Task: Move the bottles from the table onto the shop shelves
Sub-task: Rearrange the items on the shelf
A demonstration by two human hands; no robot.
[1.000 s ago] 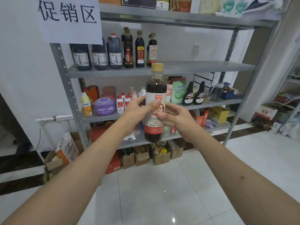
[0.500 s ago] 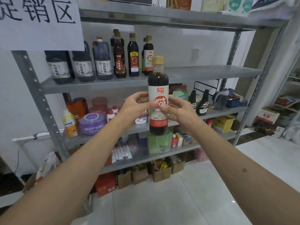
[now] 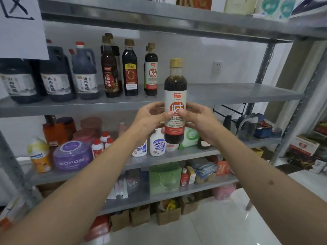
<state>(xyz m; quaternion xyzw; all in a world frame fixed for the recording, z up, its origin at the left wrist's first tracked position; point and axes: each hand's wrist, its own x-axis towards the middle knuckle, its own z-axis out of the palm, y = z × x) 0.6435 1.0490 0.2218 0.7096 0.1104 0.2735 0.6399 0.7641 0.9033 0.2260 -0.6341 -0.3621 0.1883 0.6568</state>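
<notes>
The dark sauce bottle (image 3: 175,101) stands upright in mid-air, gripped at its label from both sides; the left hand (image 3: 150,117) curls round its left flank, the right hand (image 3: 196,119) round its right, thumbs on the front; just beyond and above the hands runs the metal shelf (image 3: 230,93), with a matching bottle (image 3: 151,71) up-left of the left hand; below the hands stand white pump bottles (image 3: 157,142).

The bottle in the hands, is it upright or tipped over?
Upright. The bottle stands vertical, cap on top, held between the left hand and right hand.
</notes>
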